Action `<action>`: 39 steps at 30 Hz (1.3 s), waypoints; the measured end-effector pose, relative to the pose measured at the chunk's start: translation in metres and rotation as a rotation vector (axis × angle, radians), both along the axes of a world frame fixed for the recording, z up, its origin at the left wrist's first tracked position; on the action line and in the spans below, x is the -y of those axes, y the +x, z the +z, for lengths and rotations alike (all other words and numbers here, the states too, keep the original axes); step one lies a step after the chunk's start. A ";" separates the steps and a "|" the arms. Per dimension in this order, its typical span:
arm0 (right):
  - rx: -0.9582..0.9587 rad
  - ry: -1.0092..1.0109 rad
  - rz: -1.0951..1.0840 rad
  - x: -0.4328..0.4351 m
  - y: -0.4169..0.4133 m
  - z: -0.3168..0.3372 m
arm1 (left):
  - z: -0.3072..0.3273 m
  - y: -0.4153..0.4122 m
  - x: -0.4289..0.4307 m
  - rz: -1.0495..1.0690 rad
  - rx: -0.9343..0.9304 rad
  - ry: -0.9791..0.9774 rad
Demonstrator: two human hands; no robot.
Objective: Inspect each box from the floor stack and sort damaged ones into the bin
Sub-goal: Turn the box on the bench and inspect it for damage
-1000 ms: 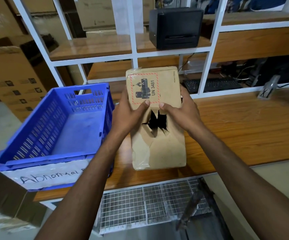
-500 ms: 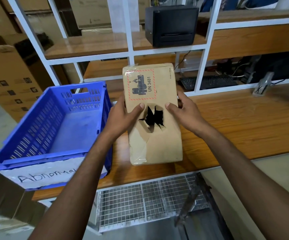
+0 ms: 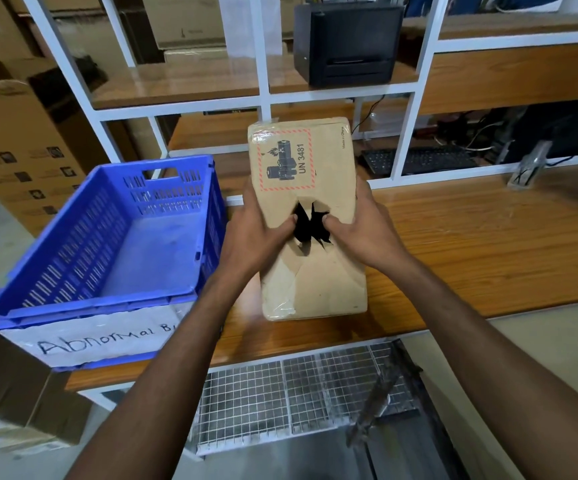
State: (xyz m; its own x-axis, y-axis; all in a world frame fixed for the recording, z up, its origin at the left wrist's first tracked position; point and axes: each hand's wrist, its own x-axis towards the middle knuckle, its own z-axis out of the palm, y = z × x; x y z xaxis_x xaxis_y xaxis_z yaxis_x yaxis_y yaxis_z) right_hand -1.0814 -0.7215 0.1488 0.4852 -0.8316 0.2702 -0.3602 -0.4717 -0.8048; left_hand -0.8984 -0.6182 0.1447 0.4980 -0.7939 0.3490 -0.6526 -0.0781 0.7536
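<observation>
2 thumbs (image 3: 285, 226) nearer hole (image 3: 310, 227) (dmgd box (image 3: 318, 282))

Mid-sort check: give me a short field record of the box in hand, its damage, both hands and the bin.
box: cardboard box, held over the wooden table
marking: UN 3481 label on its upper front
damage: torn hole in the front face, creases below
left hand: left hand grips the left side, thumb at the hole's edge
right hand: right hand grips the right side, thumb at the hole's edge
bin: blue crate left of the box, marked "Abnormal B…", no box visible inside
verdict: damaged; likely belongs in the crate
</observation>
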 end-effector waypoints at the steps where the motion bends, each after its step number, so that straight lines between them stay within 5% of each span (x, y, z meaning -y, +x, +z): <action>1: -0.004 -0.004 0.000 0.000 0.001 0.000 | -0.001 -0.002 0.000 -0.004 -0.005 -0.004; 39: 0.054 0.260 0.216 -0.005 -0.020 -0.020 | -0.008 0.003 -0.021 -0.316 -0.235 0.191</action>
